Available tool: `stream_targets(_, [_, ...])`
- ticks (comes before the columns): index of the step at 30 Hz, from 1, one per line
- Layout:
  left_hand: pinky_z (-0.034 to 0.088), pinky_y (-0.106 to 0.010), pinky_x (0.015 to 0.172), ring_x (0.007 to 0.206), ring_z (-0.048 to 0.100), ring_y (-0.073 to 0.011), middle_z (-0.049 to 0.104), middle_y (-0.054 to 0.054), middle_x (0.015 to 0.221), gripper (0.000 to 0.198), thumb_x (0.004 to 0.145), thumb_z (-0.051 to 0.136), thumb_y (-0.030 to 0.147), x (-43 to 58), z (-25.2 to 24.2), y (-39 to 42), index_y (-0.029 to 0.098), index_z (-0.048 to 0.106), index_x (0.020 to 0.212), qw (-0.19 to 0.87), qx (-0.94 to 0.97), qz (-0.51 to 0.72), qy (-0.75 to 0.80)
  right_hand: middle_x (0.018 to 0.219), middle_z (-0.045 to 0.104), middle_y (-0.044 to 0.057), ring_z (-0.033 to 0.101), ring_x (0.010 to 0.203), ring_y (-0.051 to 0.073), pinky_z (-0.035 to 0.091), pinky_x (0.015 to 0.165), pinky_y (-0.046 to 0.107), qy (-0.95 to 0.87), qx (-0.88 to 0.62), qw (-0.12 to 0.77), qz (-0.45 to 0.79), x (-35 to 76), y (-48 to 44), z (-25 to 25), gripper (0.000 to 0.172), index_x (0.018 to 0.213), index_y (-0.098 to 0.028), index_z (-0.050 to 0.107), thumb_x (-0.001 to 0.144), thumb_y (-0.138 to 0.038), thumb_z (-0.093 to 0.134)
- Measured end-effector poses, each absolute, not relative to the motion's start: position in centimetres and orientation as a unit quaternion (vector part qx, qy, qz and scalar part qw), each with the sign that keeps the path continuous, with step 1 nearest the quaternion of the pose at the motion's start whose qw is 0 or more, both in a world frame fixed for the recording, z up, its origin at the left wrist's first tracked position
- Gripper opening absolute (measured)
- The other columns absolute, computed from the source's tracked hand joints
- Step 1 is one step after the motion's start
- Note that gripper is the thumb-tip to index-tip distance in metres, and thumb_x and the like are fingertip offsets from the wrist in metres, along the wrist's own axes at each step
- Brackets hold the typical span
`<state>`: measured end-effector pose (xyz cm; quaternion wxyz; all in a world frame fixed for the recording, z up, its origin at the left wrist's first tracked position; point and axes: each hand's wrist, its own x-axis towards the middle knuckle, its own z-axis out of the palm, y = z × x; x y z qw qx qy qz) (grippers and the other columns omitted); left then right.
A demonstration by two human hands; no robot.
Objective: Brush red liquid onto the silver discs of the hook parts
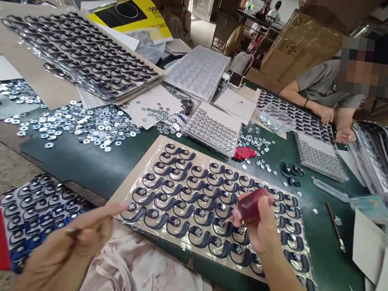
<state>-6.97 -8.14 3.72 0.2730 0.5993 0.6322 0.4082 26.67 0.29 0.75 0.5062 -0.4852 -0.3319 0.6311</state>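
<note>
A sheet of dark blue curled pieces with small round silvery centres (204, 199) lies on a tan backing in front of me, under clear plastic. My right hand (265, 226) is closed around a dark red, rounded handle-like object (252, 205). Its narrow end points down and left, close over one of the round centres. My left hand (75, 235) is at the sheet's near left corner, index finger stretched out to the corner piece. The other fingers are curled, with a small dark thing between them that I cannot make out.
Loose metal washers (85, 124) are heaped at the left, beside a stack of similar sheets (81, 52). Beyond my sheet lie a tray of small round parts (214, 126) and a red scrap (245, 153). A brush (336, 226) lies right. A co-worker (316, 85) sits across.
</note>
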Motion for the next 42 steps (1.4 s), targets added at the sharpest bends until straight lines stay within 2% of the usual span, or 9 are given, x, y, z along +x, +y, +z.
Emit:
stream_targets(3, [0.048, -0.018, 0.061, 0.068, 0.056, -0.0109, 0.056, -0.002, 0.079, 0.024, 0.094, 0.039, 0.029, -3.5, 4.5, -7.5, 0.020, 0.056, 0.108, 0.311, 0.702, 0.355, 0.533, 0.049, 0.060, -0.001, 0.059, 0.043, 0.015, 0.046, 0.040, 0.023, -0.380, -0.475, 0.489, 0.625, 24.9, 0.1, 0.6, 0.034, 0.084, -0.016, 0.058, 0.081, -0.050, 0.059])
stream_targets(5, [0.049, -0.022, 0.068, 0.079, 0.056, -0.0142, 0.055, -0.006, 0.086, 0.026, 0.095, 0.033, 0.024, -2.1, 4.5, -7.2, 0.019, 0.058, 0.101, 0.320, 0.754, 0.343, 0.460, 0.050, 0.061, -0.001, 0.060, 0.044, 0.015, 0.047, 0.041, 0.023, -0.405, -0.469, 0.494, 0.610, 24.3, -0.1, 0.4, 0.029, 0.085, -0.017, 0.058, 0.081, -0.045, 0.062])
stream_targets(7, [0.050, -0.025, 0.067, 0.081, 0.055, -0.0159, 0.054, -0.008, 0.087, 0.030, 0.095, 0.032, 0.020, -1.2, 4.2, -7.1, 0.018, 0.059, 0.108, 0.272, 0.802, 0.321, 0.424, 0.055, 0.063, 0.000, 0.063, 0.047, 0.016, 0.049, 0.043, 0.023, -0.424, -0.460, 0.499, 0.599, 23.9, -0.4, 0.2, 0.028, 0.087, -0.017, 0.058, 0.080, -0.043, 0.063])
stream_targets(11, [0.050, -0.027, 0.062, 0.070, 0.055, -0.0153, 0.059, -0.005, 0.079, 0.035, 0.092, 0.046, 0.024, -0.3, 3.3, -7.1, 0.020, 0.050, 0.127, 0.131, 0.877, 0.280, 0.369, 0.059, 0.065, 0.000, 0.068, 0.053, 0.019, 0.054, 0.047, 0.026, -0.432, -0.472, 0.487, 0.594, 23.6, -0.9, -0.1, 0.025, 0.087, -0.018, 0.056, 0.078, -0.040, 0.066])
stream_targets(16, [0.051, -0.032, 0.091, 0.101, 0.060, -0.0196, 0.066, -0.009, 0.102, 0.037, 0.090, 0.054, 0.025, -0.1, 2.5, -7.0, 0.012, 0.052, 0.124, 0.077, 0.917, 0.237, 0.311, 0.061, 0.065, 0.000, 0.068, 0.054, 0.020, 0.059, 0.053, 0.030, -0.447, -0.499, 0.495, 0.554, 23.4, -1.4, -0.3, 0.022, 0.087, -0.019, 0.056, 0.078, -0.037, 0.066])
stream_targets(20, [0.046, -0.039, 0.099, 0.110, 0.057, -0.0212, 0.064, -0.009, 0.112, 0.033, 0.089, 0.055, 0.025, 0.2, 2.1, -6.7, 0.015, 0.056, 0.121, 0.066, 0.930, 0.211, 0.294, 0.060, 0.066, -0.001, 0.068, 0.053, 0.019, 0.058, 0.051, 0.028, -0.478, -0.496, 0.508, 0.517, 23.4, -1.4, -0.8, 0.017, 0.088, -0.020, 0.057, 0.078, -0.030, 0.066])
stream_targets(24, [0.044, -0.034, 0.102, 0.108, 0.060, -0.0188, 0.067, -0.009, 0.108, 0.030, 0.089, 0.055, 0.023, 0.6, 1.6, -6.4, 0.008, 0.058, 0.115, 0.079, 0.932, 0.228, 0.272, 0.062, 0.068, 0.001, 0.068, 0.054, 0.018, 0.057, 0.053, 0.028, -0.510, -0.493, 0.497, 0.500, 23.7, -1.7, -1.6, 0.017, 0.090, -0.020, 0.057, 0.078, -0.028, 0.066])
stream_targets(33, [0.048, -0.034, 0.098, 0.098, 0.064, -0.0194, 0.069, -0.010, 0.102, 0.026, 0.087, 0.058, 0.022, 1.2, 1.7, -5.7, 0.006, 0.062, 0.107, 0.077, 0.938, 0.232, 0.247, 0.063, 0.067, 0.001, 0.064, 0.053, 0.017, 0.053, 0.052, 0.028, -0.625, -0.487, 0.418, 0.444, 23.9, -1.7, -1.8, 0.022, 0.090, -0.019, 0.057, 0.075, -0.033, 0.067])
stream_targets(42, [0.051, -0.036, 0.092, 0.093, 0.064, -0.0192, 0.069, -0.009, 0.098, 0.022, 0.089, 0.055, 0.022, 1.8, 1.9, -5.6, 0.007, 0.065, 0.102, 0.080, 0.930, 0.249, 0.258, 0.066, 0.065, 0.001, 0.060, 0.052, 0.014, 0.048, 0.053, 0.026, -0.706, -0.458, 0.411, 0.350, 23.8, -1.5, -1.6, 0.025, 0.086, -0.017, 0.060, 0.071, -0.033, 0.071])
